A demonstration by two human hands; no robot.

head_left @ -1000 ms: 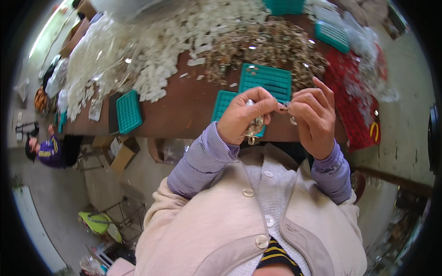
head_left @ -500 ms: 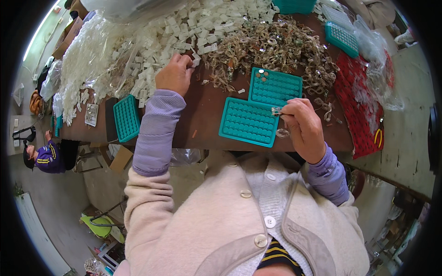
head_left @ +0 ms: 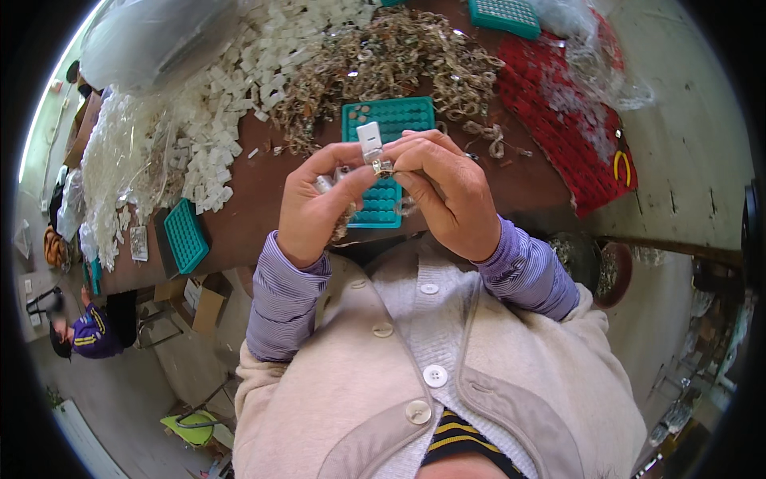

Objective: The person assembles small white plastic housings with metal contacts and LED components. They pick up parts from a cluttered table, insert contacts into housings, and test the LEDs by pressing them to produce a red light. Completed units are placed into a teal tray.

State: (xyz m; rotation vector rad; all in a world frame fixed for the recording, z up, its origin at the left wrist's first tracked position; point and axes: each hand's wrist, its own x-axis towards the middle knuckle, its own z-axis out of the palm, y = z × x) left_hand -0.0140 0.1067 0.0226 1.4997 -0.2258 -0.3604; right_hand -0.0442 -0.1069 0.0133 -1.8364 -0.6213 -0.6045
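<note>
Both hands meet chest-high. Left hand (head_left: 306,206) pinches a white plastic piece (head_left: 370,136), upright, with pale pieces (head_left: 323,184) and a tan coil (head_left: 343,224) tucked at the palm. Right hand (head_left: 456,191) grips a small metal part (head_left: 383,168) at the white piece's lower end; can't tell if they're joined. I'd brace fingertips, align square, press lightly, keep coil out of the pinch. Beyond: near teal tray (head_left: 380,215) on tabletop (head_left: 247,217), far teal tray (head_left: 421,116), then tangled coil pile (head_left: 391,56).

Cream fleece jacket (head_left: 295,391) with beige trim (head_left: 383,435); light grey buttoned knit (head_left: 411,297); black-and-yellow striped top (head_left: 464,439); purple, finely striped lower sleeves (head_left: 283,299).
</note>
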